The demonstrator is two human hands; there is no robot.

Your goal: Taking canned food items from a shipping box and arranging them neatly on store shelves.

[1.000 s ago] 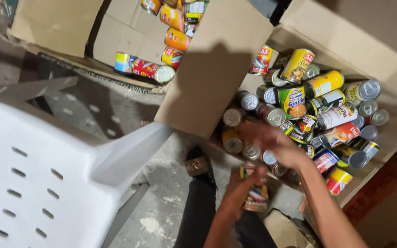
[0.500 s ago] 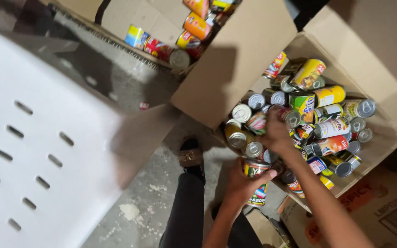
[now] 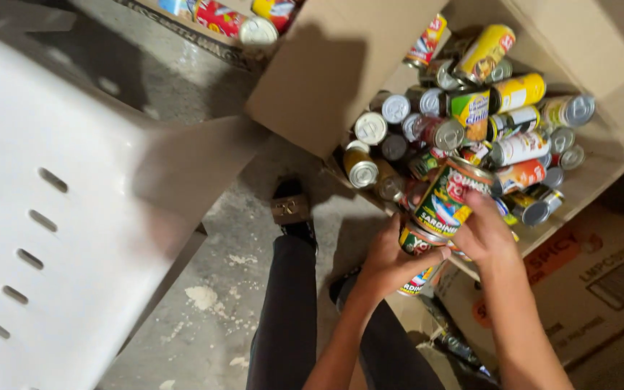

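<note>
Seen from above, a white slotted plastic chair point(image 3: 59, 217) fills the left side, well left of an open cardboard box point(image 3: 312, 79) heaped with tinned food. Between chair and box, a concrete floor point(image 3: 218, 289) shows the person's dark trouser leg and a black shoe point(image 3: 292, 209). At the box's near edge, the left hand point(image 3: 388, 260) has its fingers clenched around a green sardine can point(image 3: 417, 263), held just outside the box. Touching it from above, a second green-and-red sardine can point(image 3: 449, 198) sits tilted in the grasp of the right hand point(image 3: 487, 235), over the box's front rim. Right of the box and below it lies a printed brown carton point(image 3: 586, 282).
</note>
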